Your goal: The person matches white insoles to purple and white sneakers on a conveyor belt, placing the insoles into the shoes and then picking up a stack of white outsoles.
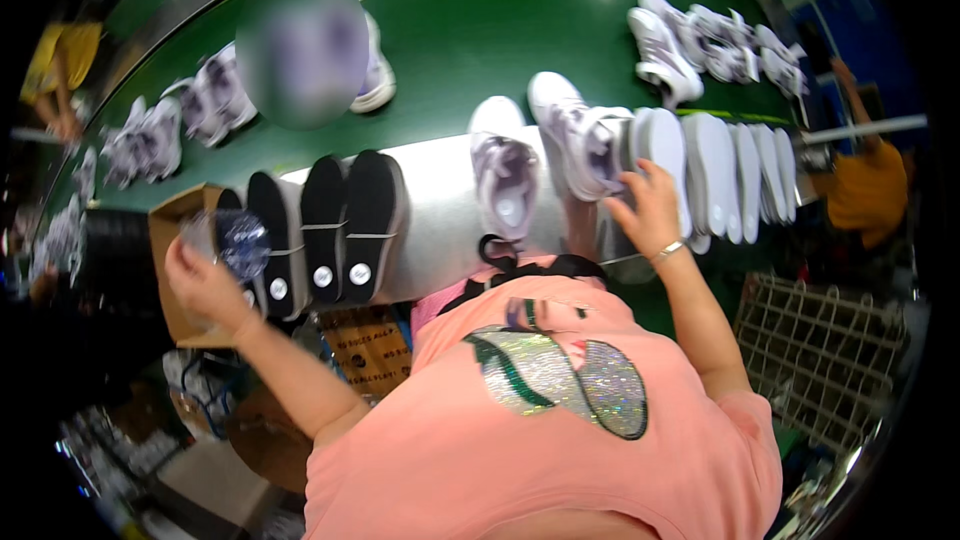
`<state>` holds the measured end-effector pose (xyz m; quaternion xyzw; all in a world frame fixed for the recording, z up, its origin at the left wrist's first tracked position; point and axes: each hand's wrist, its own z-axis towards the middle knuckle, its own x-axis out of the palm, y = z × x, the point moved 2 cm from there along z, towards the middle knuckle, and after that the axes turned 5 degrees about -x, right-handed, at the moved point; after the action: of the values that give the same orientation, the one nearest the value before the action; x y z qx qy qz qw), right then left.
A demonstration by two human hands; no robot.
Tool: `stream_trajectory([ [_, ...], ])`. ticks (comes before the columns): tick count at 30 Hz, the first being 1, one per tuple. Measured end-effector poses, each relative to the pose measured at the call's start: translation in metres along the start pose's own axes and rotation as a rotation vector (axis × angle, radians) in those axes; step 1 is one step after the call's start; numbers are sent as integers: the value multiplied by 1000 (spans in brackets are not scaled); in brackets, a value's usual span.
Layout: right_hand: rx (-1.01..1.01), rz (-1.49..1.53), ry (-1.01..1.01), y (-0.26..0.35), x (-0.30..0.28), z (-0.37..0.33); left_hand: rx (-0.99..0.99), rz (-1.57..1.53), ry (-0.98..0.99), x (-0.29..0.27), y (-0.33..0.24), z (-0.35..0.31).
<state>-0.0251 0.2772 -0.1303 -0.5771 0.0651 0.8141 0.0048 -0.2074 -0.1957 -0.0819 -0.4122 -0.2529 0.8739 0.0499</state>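
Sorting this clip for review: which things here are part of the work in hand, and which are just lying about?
In hand: left hand holding clear plastic wrap; right hand on white shoe; black lasts; white soles.

Lying about: shoes on green belt; wire basket; cardboard box.

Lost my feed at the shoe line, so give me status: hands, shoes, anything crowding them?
Left hand up by the black soles, apparently gripping a clear wrapper. Right hand on the white soles beside a lavender shoe. Nothing crowding either hand.
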Motion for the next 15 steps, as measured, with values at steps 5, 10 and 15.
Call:
stream_trajectory([
  [5, 201, 210, 266, -10, 36, -21, 272, 132, -215, 9, -55, -22],
  [10, 159, 212, 420, -3, 21, -25, 231, -1038, 799, 47, -193, -121],
  [15, 259, 200, 42, -56, -28, -13, 830, -768, 1084, 87, -281, -219],
])
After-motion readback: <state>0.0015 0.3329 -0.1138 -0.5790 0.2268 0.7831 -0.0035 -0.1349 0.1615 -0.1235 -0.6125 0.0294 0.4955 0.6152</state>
